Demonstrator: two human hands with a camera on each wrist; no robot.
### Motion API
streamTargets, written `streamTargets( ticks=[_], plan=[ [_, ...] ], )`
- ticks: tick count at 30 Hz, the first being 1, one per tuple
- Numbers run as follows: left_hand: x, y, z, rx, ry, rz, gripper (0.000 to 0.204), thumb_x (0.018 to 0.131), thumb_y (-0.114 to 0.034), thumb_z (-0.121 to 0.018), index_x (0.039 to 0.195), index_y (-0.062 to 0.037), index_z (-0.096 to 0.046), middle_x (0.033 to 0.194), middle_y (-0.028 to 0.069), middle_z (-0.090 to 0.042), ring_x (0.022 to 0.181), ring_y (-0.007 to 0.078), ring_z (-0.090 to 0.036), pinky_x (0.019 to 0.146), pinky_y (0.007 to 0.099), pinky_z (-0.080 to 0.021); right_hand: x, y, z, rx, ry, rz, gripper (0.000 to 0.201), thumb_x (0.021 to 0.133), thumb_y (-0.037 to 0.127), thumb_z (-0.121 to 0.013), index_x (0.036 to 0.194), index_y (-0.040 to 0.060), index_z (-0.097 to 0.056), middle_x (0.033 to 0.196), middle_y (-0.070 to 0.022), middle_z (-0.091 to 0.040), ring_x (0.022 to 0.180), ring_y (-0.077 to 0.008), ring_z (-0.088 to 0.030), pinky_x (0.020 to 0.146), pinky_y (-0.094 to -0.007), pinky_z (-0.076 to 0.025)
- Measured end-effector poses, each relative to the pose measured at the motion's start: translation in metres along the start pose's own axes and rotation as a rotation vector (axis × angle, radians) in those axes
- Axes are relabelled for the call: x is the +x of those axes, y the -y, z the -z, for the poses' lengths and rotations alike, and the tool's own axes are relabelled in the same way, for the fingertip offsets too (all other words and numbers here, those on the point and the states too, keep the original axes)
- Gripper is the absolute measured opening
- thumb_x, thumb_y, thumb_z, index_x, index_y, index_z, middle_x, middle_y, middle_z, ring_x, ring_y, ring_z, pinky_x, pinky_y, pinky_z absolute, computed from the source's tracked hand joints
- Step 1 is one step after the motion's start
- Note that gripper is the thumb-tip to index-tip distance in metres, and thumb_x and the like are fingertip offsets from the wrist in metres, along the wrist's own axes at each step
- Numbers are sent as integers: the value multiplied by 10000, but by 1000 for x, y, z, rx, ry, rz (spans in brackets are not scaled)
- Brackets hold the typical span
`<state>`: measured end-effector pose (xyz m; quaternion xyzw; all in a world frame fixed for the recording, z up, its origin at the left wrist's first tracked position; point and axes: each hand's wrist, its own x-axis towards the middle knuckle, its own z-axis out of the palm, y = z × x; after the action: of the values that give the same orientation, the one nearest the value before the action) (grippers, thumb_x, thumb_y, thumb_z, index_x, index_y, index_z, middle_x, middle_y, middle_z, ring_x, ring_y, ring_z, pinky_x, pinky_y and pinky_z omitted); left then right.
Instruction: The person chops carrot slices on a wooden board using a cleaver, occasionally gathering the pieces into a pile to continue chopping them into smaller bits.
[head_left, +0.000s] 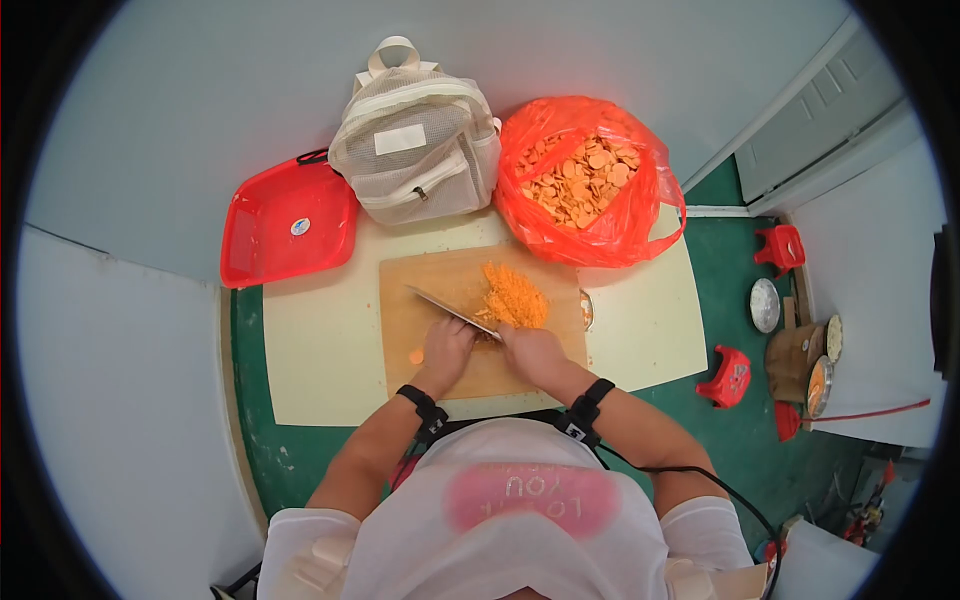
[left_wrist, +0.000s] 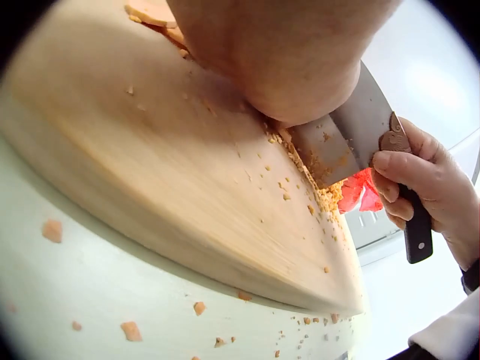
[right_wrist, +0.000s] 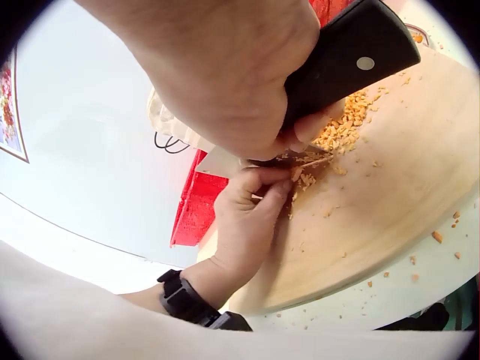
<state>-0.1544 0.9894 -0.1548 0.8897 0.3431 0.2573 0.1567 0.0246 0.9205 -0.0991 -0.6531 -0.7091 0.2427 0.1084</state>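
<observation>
The right hand grips the black handle of a broad knife, whose blade stands over the wooden board. Beside the blade, the left hand has its fingers curled down at the board, with thin orange pieces at the fingertips; its underside covers part of the blade in the left wrist view. A pile of finely chopped orange bits lies on the board beyond the right hand. One round orange slice rests left of the left hand.
Behind the board stand a red basin, a mesh backpack and a red plastic bag full of orange slices. A small round dish shows at the board's right edge. Red stools are on the floor at right.
</observation>
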Motion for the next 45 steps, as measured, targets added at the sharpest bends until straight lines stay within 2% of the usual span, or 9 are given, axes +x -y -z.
streamTargets(
  ticks=[5,20,28,38,41,43,45],
  plan=[
    [-3,-2,-1,16,-19,8,174,701,-58,-685,873,-83,-675,905,82,-632,877,295,-595,726,411,-469,1,-2,1,12,-21,11,140,824,121,-524,911,22,-569,706,-201,-642,642,-366,-645,580,-479,-509],
    [-13,-3,-14,87,-81,58,164,673,-79,-702,835,-73,-675,899,94,-617,866,306,-579,731,424,-460,-2,5,1,19,4,-6,143,847,128,-511,949,40,-559,740,-170,-656,685,-335,-662,588,-464,-521],
    [-10,-6,-12,64,-110,79,150,683,-78,-695,831,-64,-672,902,100,-613,861,316,-570,749,423,-449,0,-6,-7,-13,-44,71,299,840,122,-517,1129,74,-573,702,-156,-648,643,-323,-654,553,-443,-518],
    [-14,-7,-15,81,-97,107,162,678,-77,-697,838,-67,-681,893,95,-627,878,314,-577,746,426,-460,-8,-3,-7,-22,-23,44,375,840,114,-508,1210,66,-546,710,-158,-648,642,-318,-655,548,-447,-514],
    [-14,-5,-18,103,-87,124,174,682,-81,-696,854,-67,-684,905,95,-632,887,316,-577,762,426,-461,-6,-4,-5,-51,-50,72,304,839,111,-508,1133,51,-558,719,-163,-650,648,-320,-657,548,-450,-513],
    [-18,-6,-19,116,-90,140,179,685,-82,-695,863,-67,-685,911,96,-635,892,316,-578,770,427,-461,-7,3,7,12,29,70,123,865,101,-479,935,25,-545,786,-197,-656,746,-347,-670,622,-449,-526],
    [-17,-5,-22,131,-102,126,192,675,-100,-696,867,-106,-682,918,64,-630,891,292,-571,745,423,-451,0,10,6,7,11,76,123,869,110,-483,930,28,-552,788,-192,-658,748,-347,-670,628,-447,-527]
  ],
)
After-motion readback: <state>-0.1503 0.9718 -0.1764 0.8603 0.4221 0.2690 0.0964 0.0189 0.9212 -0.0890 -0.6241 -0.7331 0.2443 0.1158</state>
